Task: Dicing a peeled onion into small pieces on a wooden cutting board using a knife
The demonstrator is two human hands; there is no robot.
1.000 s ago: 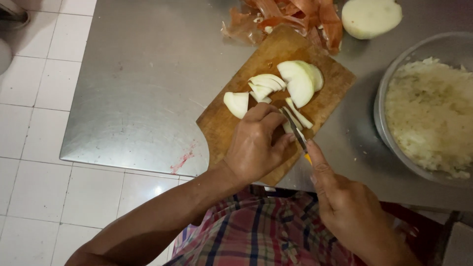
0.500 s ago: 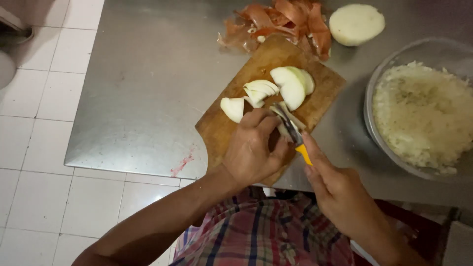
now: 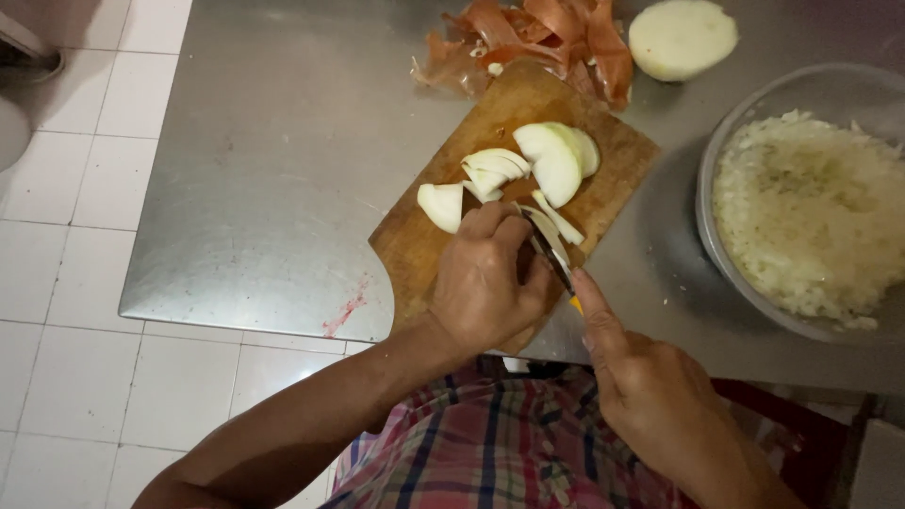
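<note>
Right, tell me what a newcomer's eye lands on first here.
The two hands at the middle: the left hand pins onion on the wooden board while the right hand works a knife beside it. White onion wedges lie further up the board. At the right sits a metal bowl of chopped onion, with orange skins at the top.

Single head-worn view, looking steeply down, close over cutting board (image 3: 514,188), steel table (image 3: 283,170).
</note>
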